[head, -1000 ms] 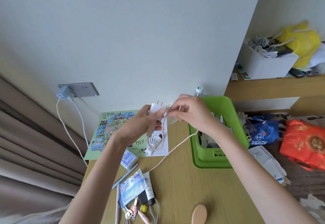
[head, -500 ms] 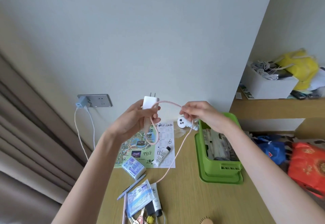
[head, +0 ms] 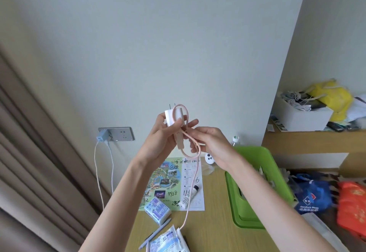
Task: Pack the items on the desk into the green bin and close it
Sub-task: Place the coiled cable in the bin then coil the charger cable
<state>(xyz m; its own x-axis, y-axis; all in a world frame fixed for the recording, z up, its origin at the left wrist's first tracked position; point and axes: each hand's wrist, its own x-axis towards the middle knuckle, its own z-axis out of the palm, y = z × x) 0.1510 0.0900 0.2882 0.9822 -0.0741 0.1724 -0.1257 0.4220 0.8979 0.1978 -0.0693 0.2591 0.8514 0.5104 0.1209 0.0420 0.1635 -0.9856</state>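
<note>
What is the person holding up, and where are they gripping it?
The left hand grips a white charger around its body, prongs pointing up. The right hand pinches the pink cable at a loop just below the charger.

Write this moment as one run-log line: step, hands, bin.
step: cable wrap | left hand: grips white charger | right hand: pinches pink cable, looped over charger | green bin: open, charger not yet inside

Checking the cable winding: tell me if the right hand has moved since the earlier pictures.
Yes. The right hand has moved left, away from the green bin and nearer the wall socket, up to the charger.
</note>
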